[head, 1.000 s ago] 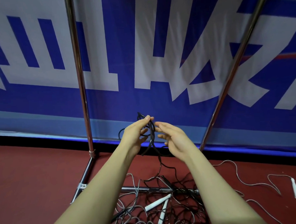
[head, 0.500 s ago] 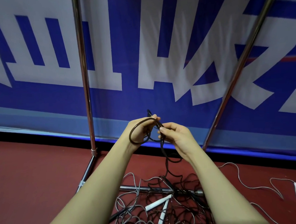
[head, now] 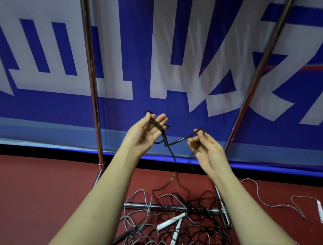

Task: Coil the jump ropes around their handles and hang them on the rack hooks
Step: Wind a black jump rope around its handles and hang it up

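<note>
- Landmark: the rack's left upright pole (head: 93, 99), a chrome tube rising from the red floor (head: 40, 190) in front of the blue and white banner (head: 172, 48)
- Just right of that pole, the left hand (head: 148, 133) is raised palm up, thumb and fingers curled round a small bundle of the black jump rope (head: 173, 155); whether a handle sits inside the bundle I cannot tell
- Further right of the pole, the right hand (head: 205, 150) pinches a bend of the same rope between thumb and fingertips, the strand drawn out between the two hands
- From between the hands the black rope drops to the tangle of ropes (head: 169, 223) at the foot of the rack, right of and below the pole, lying over the base bar (head: 141, 206), with white handles (head: 169, 222) among grey and black cord
- Far right of the pole, past the right upright pole (head: 261, 67), a loose grey rope (head: 269, 204) trails across the floor to its own white handle (head: 322, 214)
- Step in hand, as I judge it: winding the black rope; coiling is early, since most of its length looks buried in the heap
- Next move calls for carrying the pinched bend over to the bundle as another turn, while the tail pulls free of the other cords; no hooks are in view
</note>
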